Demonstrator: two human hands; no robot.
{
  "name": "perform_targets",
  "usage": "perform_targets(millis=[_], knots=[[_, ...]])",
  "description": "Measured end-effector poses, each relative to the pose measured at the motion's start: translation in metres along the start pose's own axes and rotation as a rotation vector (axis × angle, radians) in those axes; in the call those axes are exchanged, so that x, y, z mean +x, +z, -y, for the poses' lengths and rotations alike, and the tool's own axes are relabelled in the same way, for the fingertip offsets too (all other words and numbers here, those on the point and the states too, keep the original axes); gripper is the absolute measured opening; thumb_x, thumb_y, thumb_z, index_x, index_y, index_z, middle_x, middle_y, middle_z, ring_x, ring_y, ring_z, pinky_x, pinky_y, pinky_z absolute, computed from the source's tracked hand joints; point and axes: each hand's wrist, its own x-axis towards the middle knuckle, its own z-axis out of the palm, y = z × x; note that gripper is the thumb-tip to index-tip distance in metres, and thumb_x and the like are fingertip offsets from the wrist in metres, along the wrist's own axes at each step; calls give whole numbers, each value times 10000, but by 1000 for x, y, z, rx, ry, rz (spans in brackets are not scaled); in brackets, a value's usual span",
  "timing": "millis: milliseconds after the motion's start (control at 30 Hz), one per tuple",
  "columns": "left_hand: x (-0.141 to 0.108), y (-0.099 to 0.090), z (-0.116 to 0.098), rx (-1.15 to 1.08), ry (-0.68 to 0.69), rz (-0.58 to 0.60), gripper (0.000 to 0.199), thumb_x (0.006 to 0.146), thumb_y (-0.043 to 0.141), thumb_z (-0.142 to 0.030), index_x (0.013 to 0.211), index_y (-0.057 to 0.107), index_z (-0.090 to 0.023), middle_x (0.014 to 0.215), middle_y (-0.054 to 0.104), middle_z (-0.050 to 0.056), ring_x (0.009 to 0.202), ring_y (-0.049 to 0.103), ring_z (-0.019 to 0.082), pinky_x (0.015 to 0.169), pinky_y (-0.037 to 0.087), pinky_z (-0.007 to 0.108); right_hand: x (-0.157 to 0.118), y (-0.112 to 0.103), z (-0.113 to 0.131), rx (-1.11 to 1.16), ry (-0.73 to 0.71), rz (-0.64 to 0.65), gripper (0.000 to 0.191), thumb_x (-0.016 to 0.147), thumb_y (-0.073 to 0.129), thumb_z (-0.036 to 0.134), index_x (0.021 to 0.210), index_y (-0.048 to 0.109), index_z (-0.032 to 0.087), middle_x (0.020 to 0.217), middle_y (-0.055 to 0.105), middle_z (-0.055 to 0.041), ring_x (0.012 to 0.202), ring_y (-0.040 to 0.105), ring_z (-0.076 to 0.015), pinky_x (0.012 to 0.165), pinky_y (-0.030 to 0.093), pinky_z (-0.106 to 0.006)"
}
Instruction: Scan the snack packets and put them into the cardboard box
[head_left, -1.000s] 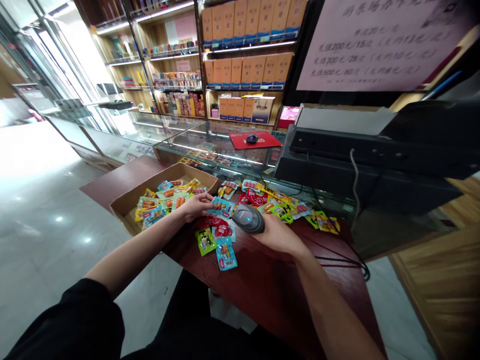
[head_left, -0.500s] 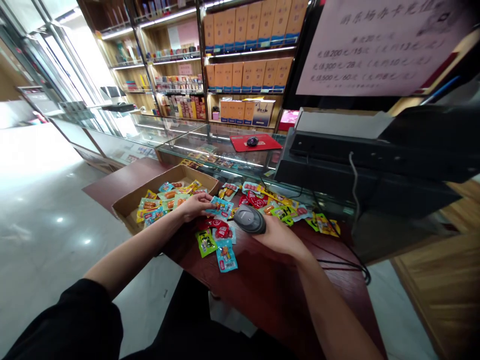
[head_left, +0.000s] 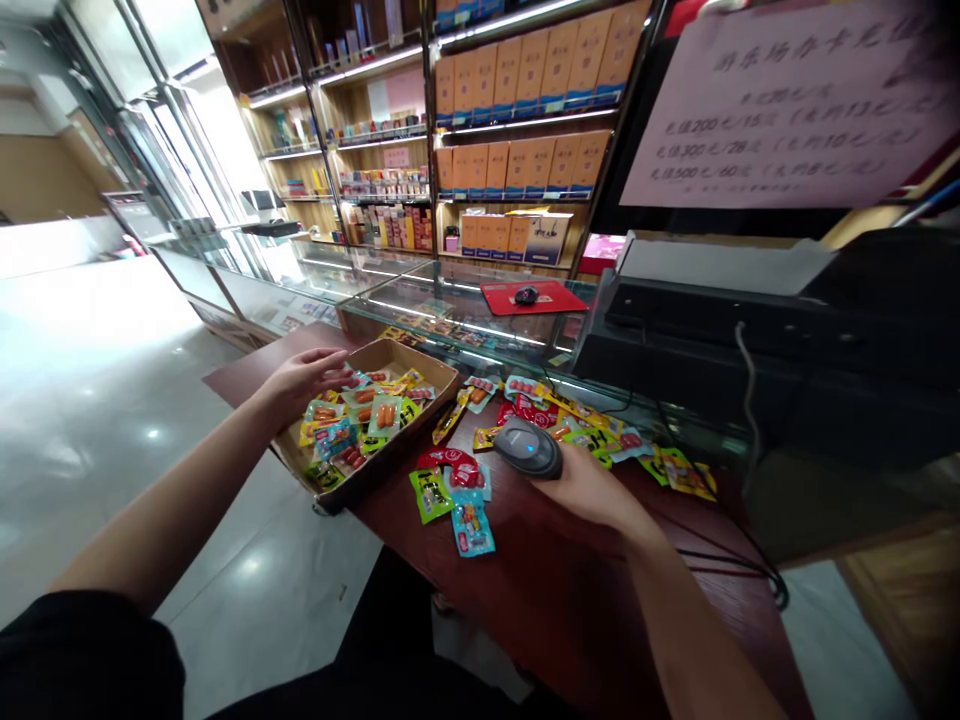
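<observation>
My left hand hovers over the far left side of a cardboard box, fingers stretched out, with no packet seen in it. Inside the box lie several small snack packets, some showing little sausages. My right hand is wrapped round a dark grey barcode scanner, which has a small blue light on top. On the dark red tabletop, left of the scanner, are a green packet, a red packet and a light blue packet. The scanner's handle is hidden by my right hand.
More packets lie in a heap along the glass counter. A red mouse pad with a mouse rests on the glass. The dark monitor stand rises at right, and black cables trail over the table.
My left hand has moved left from beside the scanner to above the box. The light blue packet it held has left its fingers. The view has shifted slightly; my right hand still grips the scanner.
</observation>
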Motion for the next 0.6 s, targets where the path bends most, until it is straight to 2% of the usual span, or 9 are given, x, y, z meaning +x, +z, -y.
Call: perform_targets(millis=[67,133,267,367,467,600], knots=[[-1,10,8,39,-29,33,305,662,808,-188,900,638,-101,792,681,87,732,710,204,700,611,326,0,-6,-4,-16,1,-21,344,714,663,224,1057,678,200,983,732,-46,904,674,-258,810,523,-356],[-2,30,21,89,-67,96,363,631,833,-220,914,640,-100,831,689,93,743,709,201,716,608,331,-1,-14,-9,-22,10,-46,356,713,674,239,1067,680,197,995,730,-50,918,672,-264,820,525,-370],[-2,88,54,191,-90,268,419,607,844,-301,921,646,-107,834,697,94,763,696,184,729,591,317,-5,-34,-21,13,14,-87,393,721,686,261,1106,672,189,1055,720,-65,982,660,-277,862,520,-384],[2,131,82,358,-79,398,430,608,826,-362,926,661,-124,771,688,61,717,673,163,690,573,302,-11,-49,-28,-6,44,-125,390,727,689,284,1105,676,190,1066,718,-69,986,662,-280,876,514,-387],[12,164,108,673,49,498,413,657,763,-417,958,680,-147,770,690,42,698,657,163,649,537,272,-16,-59,-32,-34,78,-169,420,718,698,297,1126,667,202,1072,718,-60,1007,656,-282,875,513,-381],[25,197,133,1137,263,575,403,666,732,-413,988,708,-174,885,713,57,836,663,198,743,494,261,-21,-65,-35,-68,88,-187,412,717,695,297,1120,669,217,1057,723,-52,1009,653,-286,857,513,-366]])
